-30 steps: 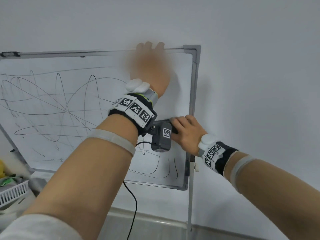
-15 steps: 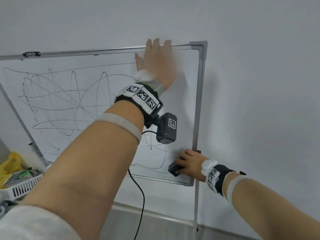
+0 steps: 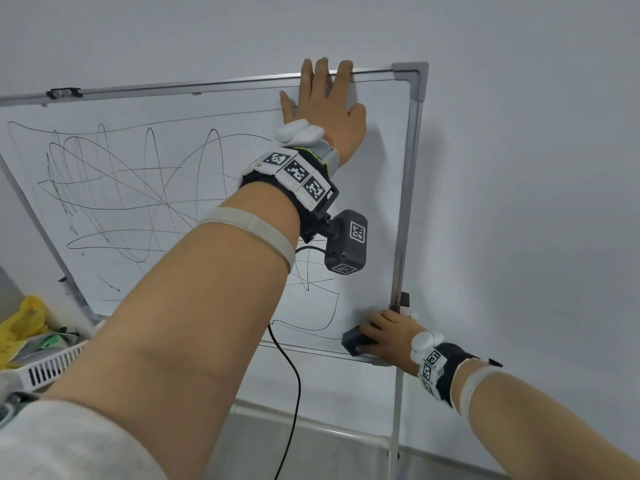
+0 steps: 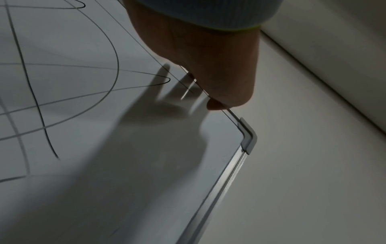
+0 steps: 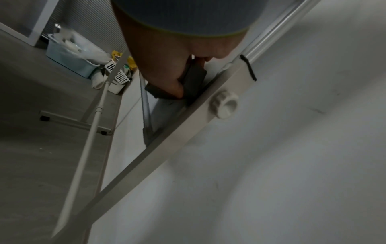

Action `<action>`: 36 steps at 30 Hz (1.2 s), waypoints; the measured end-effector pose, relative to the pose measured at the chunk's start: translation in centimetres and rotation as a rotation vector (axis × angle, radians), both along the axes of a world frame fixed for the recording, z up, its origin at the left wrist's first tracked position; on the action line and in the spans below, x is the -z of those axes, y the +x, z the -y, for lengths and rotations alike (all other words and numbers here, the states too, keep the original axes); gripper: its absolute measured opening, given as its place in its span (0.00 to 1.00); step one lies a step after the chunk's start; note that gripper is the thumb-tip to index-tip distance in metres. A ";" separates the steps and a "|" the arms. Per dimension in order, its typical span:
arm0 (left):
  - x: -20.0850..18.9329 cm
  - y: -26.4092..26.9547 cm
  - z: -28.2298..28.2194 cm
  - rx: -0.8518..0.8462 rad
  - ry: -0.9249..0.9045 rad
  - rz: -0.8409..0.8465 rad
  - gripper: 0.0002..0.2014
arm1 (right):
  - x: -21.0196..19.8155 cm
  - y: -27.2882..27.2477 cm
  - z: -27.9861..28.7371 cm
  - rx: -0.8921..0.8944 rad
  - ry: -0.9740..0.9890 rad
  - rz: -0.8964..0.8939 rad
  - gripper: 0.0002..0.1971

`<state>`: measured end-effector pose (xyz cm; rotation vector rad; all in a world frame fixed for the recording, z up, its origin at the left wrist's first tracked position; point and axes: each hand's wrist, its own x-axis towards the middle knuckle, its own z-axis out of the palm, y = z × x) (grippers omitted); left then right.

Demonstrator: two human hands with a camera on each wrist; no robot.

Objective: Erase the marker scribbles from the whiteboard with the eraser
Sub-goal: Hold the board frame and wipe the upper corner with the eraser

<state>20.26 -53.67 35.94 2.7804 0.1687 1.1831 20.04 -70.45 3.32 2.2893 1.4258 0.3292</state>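
Note:
The whiteboard (image 3: 404,202) stands tilted on a stand, with black marker scribbles (image 3: 138,202) over its left and middle. The strip along its right side is bare. My left hand (image 3: 325,98) lies on the board's upper right, its fingers hooked over the top frame. The left wrist view shows the same grip near the grey corner cap (image 4: 248,137). My right hand (image 3: 384,336) grips a dark eraser (image 3: 355,341) against the board's lower right corner. In the right wrist view the thumb and fingers (image 5: 173,82) wrap the eraser (image 5: 195,77).
A white slotted basket (image 3: 48,365) and a yellow bag (image 3: 20,320) sit at the lower left. The stand's white post (image 3: 394,410) runs down under the right corner, with a knob (image 5: 224,104) on its bracket. A black cable (image 3: 294,393) hangs from my left wrist.
My right hand has carried the eraser down the board's right side, from mid-height to the lower right corner. The left hand has stayed on the top frame.

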 end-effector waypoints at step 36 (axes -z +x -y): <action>0.4 0.3 -1.1 0.083 0.015 0.100 0.33 | -4.0 -0.3 -7.5 -0.045 -0.040 0.182 0.39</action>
